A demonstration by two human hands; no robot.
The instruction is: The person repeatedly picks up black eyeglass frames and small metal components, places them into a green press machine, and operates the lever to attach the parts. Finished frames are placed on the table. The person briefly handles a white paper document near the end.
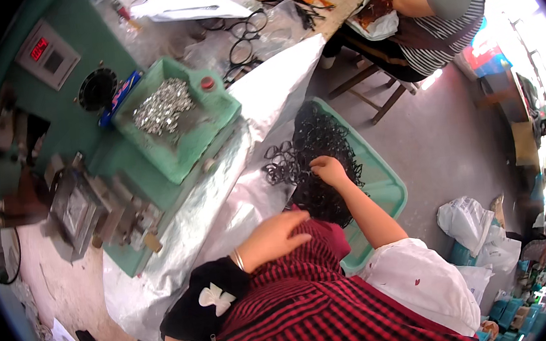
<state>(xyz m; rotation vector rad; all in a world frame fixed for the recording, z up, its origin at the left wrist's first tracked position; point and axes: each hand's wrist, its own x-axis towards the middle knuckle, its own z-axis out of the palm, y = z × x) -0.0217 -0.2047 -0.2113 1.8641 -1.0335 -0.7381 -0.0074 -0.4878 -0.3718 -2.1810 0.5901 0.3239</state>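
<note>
A pale green plastic basket [389, 182] stands by my lap, heaped with thin black loops [322, 133] that look like elastic bands. My right hand [329, 170] reaches into the heap, its fingers pinched together on some of the loops. To the left of it, a loose cluster of black loops [280, 163] hangs over the basket's side. My left hand [273, 237] rests above my red and black checked apron [280, 308]; its fingers are apart and nothing shows in them.
At the left is a green machine [126, 217] with a red digital display [42, 49]. Its green tray [224, 106] holds many small silvery metal pieces [165, 106]. More black rings [245, 48] lie on the far table. A seated person [449, 15] works at the upper right; white bags [467, 221] stand right.
</note>
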